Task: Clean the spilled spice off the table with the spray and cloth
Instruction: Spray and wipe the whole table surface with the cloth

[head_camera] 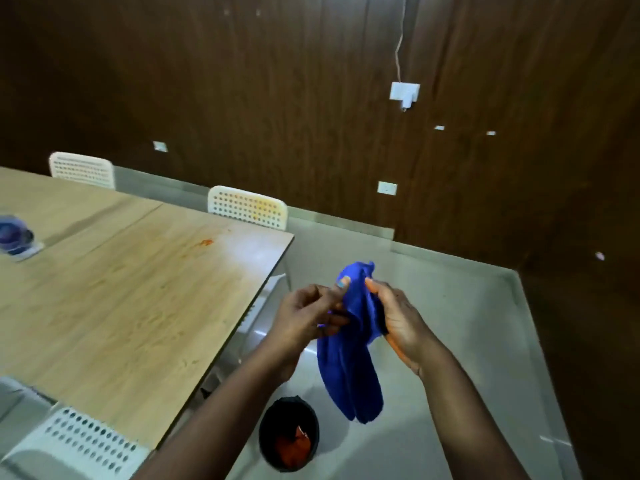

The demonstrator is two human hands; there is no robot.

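Blue cloth (349,368) bunched between both your hands, off the counter (114,289) | left hand (304,317) pinches it; right hand (398,317) grips it | orange spice smear (206,242) on counter | bin (288,434) below.

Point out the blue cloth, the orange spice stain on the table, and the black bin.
blue cloth (349,368): head view, on its hanging lower half.
orange spice stain (206,242): head view, on the brightest smear.
black bin (277,415): head view, on its inner left wall.
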